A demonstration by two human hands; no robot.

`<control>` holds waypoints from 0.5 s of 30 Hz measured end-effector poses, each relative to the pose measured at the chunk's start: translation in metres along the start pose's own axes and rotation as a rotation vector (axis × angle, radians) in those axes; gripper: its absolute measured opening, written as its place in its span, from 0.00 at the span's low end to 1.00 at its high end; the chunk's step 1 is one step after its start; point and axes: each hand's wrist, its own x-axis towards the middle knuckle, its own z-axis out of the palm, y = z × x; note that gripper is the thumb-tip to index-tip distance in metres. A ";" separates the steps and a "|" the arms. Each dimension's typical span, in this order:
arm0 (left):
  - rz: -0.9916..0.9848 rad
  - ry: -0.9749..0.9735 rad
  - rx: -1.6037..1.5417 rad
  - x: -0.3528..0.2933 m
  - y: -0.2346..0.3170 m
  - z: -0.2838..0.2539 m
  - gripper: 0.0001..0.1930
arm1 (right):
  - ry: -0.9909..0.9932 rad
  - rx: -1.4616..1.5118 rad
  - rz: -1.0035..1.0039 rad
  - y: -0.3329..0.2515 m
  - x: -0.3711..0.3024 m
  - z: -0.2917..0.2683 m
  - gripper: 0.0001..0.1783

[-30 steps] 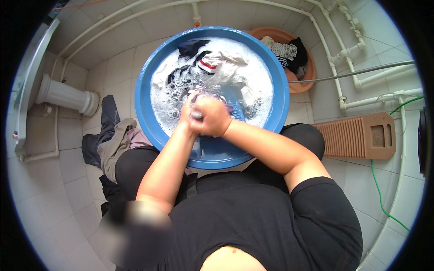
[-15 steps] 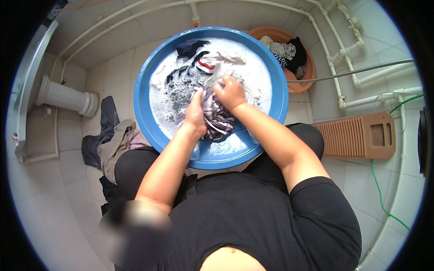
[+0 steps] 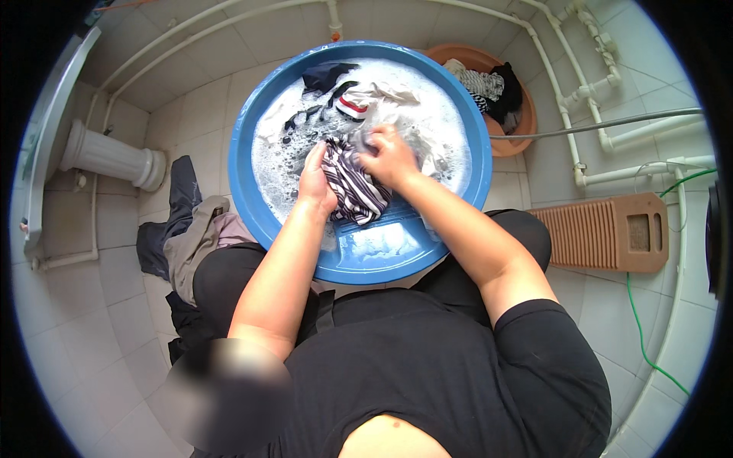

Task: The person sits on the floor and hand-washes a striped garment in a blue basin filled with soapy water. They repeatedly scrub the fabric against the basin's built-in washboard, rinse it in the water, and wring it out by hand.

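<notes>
A black-and-white striped garment [image 3: 356, 183] is bunched between my hands, over the near part of a round blue tub [image 3: 243, 164]. My left hand [image 3: 316, 182] grips its left side, fingers pointing away from me. On its upper right, my right hand [image 3: 389, 155] is closed round a fold, with the fingers slightly blurred. Foamy water fills the tub behind. A white cloth with a red and black band [image 3: 353, 105] lies in the suds, beside a dark navy cloth [image 3: 327, 77] at the far rim. Below the striped garment, the tub's sloped blue ledge [image 3: 388, 243] shows wet with foam.
Behind the tub on the right stands an orange basin [image 3: 525, 139] of clothes. A brown washboard [image 3: 603, 233] lies at my right, near a green hose [image 3: 647, 347] and white wall pipes [image 3: 569, 145]. Grey and dark clothes [image 3: 191, 237] lie on the floor left, before a white pedestal [image 3: 114, 160].
The striped garment has shifted and spread out between my hands, showing more stripes. My right hand has moved slightly down and right; my left hand has moved a little left.
</notes>
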 end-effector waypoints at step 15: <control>-0.019 0.237 0.250 -0.043 -0.017 0.050 0.13 | 0.138 0.112 -0.009 -0.037 0.002 -0.012 0.12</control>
